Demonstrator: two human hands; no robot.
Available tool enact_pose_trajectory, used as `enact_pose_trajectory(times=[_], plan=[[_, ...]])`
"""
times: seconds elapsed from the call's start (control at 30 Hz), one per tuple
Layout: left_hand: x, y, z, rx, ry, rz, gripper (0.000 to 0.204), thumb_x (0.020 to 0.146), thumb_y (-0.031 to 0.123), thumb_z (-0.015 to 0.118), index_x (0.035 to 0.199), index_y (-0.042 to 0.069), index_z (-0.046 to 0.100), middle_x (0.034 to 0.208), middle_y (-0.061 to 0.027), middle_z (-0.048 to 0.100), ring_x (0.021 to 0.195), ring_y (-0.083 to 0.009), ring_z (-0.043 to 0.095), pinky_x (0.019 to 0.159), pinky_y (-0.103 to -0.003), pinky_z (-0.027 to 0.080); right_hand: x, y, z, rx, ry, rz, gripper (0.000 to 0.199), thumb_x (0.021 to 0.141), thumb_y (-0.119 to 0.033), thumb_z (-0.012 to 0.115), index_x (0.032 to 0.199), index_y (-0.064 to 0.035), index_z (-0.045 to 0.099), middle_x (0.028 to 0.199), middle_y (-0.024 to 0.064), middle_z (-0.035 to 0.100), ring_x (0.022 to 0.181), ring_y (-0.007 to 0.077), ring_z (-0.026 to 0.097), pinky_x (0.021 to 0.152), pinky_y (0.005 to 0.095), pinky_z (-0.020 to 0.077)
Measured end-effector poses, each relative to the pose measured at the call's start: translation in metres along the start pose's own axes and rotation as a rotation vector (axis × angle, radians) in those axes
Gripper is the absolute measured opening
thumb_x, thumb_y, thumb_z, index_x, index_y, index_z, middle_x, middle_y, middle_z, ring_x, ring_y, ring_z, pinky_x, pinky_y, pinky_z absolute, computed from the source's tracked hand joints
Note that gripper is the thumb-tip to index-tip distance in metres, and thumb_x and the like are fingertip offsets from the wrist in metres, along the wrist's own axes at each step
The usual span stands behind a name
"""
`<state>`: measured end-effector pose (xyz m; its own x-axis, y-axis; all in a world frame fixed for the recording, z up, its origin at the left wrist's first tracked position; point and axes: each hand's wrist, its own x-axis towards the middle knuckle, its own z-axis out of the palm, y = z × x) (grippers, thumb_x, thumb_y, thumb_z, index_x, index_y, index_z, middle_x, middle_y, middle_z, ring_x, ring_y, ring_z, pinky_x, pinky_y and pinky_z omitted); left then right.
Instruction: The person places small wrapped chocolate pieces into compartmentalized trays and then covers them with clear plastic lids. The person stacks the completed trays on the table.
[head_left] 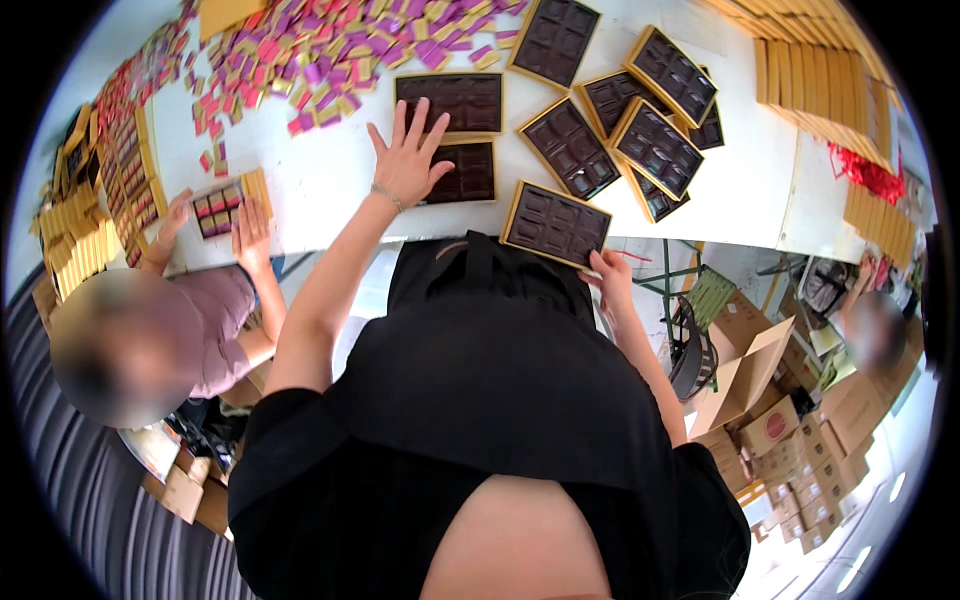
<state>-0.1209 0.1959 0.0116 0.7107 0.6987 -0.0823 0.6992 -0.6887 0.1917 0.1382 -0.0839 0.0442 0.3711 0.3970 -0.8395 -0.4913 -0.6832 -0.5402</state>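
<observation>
My left hand (404, 168) lies with its fingers spread over two gold-edged boxes with dark brown compartment trays. The farther box (465, 100) is under the fingertips, and the nearer box (470, 172) is partly hidden by the palm and thumb. My right hand (612, 284) grips the near right corner of another gold-edged box with a brown tray (556, 222), tilted at the table's front edge. The compartments in these trays look bare. Just beyond it rests a similar box (570, 148), turned at an angle.
Overlapping tray boxes (660, 140) lie in a loose pile at the right. Small purple, red and gold wrapped pieces (340, 50) cover the far left. A co-worker's hands (250, 232) are at a filled box (215, 207). Gold boxes (820, 85) stand stacked far right; cartons (790, 450) below.
</observation>
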Motion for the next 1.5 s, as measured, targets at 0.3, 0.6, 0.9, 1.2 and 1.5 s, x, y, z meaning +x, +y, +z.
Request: enact_pose_trajectory(times=[0.3, 0.6, 0.9, 1.2, 1.5], plan=[[0.176, 0.217, -0.016, -0.007, -0.011, 0.683, 0.104, 0.062, 0.05, 0.078, 0.147, 0.022, 0.025, 0.149, -0.0174, 0.027, 0.138, -0.0332, 0.025, 0.098, -0.072, 0.021, 0.031, 0.043, -0.119, 0.175, 0.364, 0.025, 0.019, 0.093, -0.015, 0.054, 0.098, 0.0021, 0.06, 0.088, 0.0075, 0.064, 0.073, 0.016, 0.062, 0.065, 0.0328, 0.057], [0.179, 0.259, -0.01, -0.24, -0.004, 0.346, 0.087, 0.062, 0.034, 0.077, 0.137, 0.012, 0.038, 0.126, -0.0167, 0.044, 0.12, -0.0321, 0.04, 0.096, -0.054, 0.029, 0.135, -0.038, -0.172, 0.068, 0.644, -0.228, 0.029, 0.087, -0.014, 0.063, 0.102, 0.0107, 0.063, 0.086, 0.0122, 0.065, 0.069, 0.0169, 0.062, 0.051, 0.0279, 0.0557], [0.105, 0.341, 0.032, -0.088, -0.507, 0.49, 0.089, 0.062, 0.034, 0.074, 0.14, 0.01, 0.037, 0.131, -0.0184, 0.042, 0.124, -0.0303, 0.036, 0.096, -0.056, 0.029, 0.202, -0.152, -0.251, -0.565, 0.736, -0.322, 0.036, 0.083, -0.019, 0.065, 0.11, 0.0048, 0.062, 0.097, 0.0179, 0.06, 0.089, 0.0269, 0.059, 0.076, 0.0391, 0.0529], [0.104, 0.31, 0.051, -0.182, -0.191, 0.386, 0.095, 0.06, 0.042, 0.08, 0.138, 0.008, 0.038, 0.13, -0.0126, 0.043, 0.124, -0.0282, 0.039, 0.099, -0.051, 0.029, 0.198, -0.284, -0.13, -1.667, 0.311, -1.216, 0.099, 0.068, -0.035, 0.079, 0.147, -0.0199, 0.022, 0.151, 0.0136, 0.021, 0.141, 0.0354, 0.016, 0.107, 0.0619, 0.0225], [0.166, 0.26, 0.035, -0.145, 0.06, -0.076, 0.092, 0.07, 0.057, 0.066, 0.142, 0.009, 0.035, 0.15, -0.0216, 0.023, 0.14, -0.0371, 0.018, 0.104, -0.068, 0.013, 0.21, -0.305, -0.094, -1.601, 0.044, -1.4, 0.102, 0.056, -0.024, 0.081, 0.143, -0.0106, 0.031, 0.137, 0.0169, 0.041, 0.125, 0.0348, 0.041, 0.103, 0.0456, 0.0354]])
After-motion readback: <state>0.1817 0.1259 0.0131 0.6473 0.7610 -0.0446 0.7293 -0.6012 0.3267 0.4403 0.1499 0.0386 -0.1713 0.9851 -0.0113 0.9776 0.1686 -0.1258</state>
